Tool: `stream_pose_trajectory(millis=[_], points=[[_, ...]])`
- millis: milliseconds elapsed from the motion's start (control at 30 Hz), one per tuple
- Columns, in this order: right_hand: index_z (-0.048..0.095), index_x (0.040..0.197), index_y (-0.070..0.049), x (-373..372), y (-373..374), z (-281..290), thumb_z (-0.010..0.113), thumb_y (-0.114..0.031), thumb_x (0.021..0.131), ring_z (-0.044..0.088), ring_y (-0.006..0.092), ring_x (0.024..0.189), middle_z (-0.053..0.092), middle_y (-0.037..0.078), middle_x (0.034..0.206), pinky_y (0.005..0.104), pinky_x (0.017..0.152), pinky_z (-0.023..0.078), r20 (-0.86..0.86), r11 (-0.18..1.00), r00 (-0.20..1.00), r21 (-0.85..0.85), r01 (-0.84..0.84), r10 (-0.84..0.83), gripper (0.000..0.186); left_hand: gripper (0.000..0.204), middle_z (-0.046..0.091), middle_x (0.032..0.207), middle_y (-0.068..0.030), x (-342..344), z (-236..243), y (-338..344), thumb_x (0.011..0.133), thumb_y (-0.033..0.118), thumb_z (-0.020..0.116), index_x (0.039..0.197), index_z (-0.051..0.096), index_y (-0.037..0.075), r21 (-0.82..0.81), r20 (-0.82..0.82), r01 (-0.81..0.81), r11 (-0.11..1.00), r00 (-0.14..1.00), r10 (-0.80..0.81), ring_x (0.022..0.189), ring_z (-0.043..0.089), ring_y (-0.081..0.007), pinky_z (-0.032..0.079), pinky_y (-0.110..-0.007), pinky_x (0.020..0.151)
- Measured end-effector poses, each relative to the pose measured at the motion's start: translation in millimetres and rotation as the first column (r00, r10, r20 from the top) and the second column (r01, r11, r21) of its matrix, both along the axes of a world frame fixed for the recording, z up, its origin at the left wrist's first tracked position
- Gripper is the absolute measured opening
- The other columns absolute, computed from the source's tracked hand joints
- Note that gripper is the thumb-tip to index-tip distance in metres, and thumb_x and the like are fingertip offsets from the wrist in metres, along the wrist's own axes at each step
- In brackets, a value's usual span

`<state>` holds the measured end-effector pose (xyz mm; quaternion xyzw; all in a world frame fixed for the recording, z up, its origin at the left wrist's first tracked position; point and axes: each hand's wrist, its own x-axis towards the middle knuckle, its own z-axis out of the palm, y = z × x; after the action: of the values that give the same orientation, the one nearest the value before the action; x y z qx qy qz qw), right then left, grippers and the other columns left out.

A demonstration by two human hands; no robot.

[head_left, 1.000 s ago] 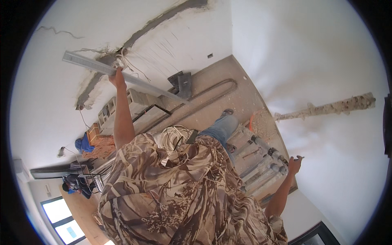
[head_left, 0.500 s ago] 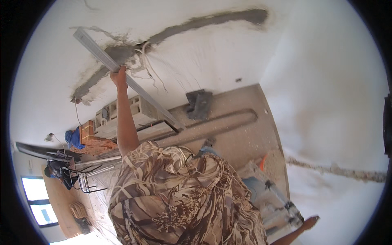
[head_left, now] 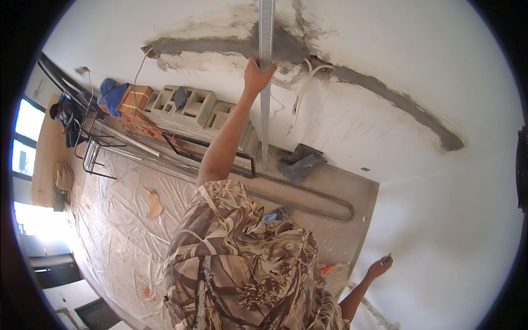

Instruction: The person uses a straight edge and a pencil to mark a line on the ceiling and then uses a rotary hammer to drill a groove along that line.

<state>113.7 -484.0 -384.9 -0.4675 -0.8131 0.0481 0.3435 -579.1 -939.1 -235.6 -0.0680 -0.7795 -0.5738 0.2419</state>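
While the left hand (head_left: 256,78) grips a long metal bar (head_left: 265,107), likely light, stiff and best held mid-length, the right hand (head_left: 378,267) reaches aside, its grip unclear.

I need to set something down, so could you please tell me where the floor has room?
Bare plastic sheeting lies between the pale pipe and the camouflage shirt, except around a brown scrap. It is crowded along the wall: bricks, concrete blocks and the metal bar in the left hand.
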Motion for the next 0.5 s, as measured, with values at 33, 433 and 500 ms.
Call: stream_pose_trajectory(millis=[33,433,500], points=[[0.055,0.122,0.004,-33.3,-7.1,11.9,0.048,-0.019,0.099,0.054,0.0359,0.109,0.057,0.021,0.116,0.0443,0.096,0.041,-0.016,0.997,0.998,-0.057,-0.055,0.054,0.033,0.059,0.063,0.097,-0.0217,-1.0,-8.8,-2.2,0.077,0.039,0.075,0.113,0.054,-0.004,0.019,0.0,-0.001,1.0,1.0,0.001,0.091,0.062,-0.0348,0.049,-0.044,0.079],[0.062,0.108,-0.001,-240.9,-197.3,76.9,0.05,-0.009,0.093,0.061,0.018,0.085,0.063,0.01,0.093,0.0309,0.074,0.05,-0.461,0.53,0.821,-0.628,-0.57,0.336,0.021,0.043,0.058,0.114,-0.0207,189.2,-114.7,28.7,0.093,0.032,0.063,0.122,0.056,0.001,0.389,0.493,0.319,0.864,0.72,-0.488,0.104,0.057,-0.0334,0.045,-0.041,0.089],[0.059,0.11,0.0,-271.8,-245.0,77.6,0.049,-0.005,0.093,0.06,0.0163,0.08,0.062,0.009,0.09,0.0294,0.073,0.051,-0.489,0.425,0.798,-0.677,-0.601,0.351,0.02,0.041,0.062,0.111,-0.0134,255.4,-156.9,53.5,0.097,0.042,0.052,0.115,0.06,0.005,0.534,0.638,0.391,0.75,0.396,-0.661,0.102,0.059,-0.0242,0.046,-0.039,0.088]])
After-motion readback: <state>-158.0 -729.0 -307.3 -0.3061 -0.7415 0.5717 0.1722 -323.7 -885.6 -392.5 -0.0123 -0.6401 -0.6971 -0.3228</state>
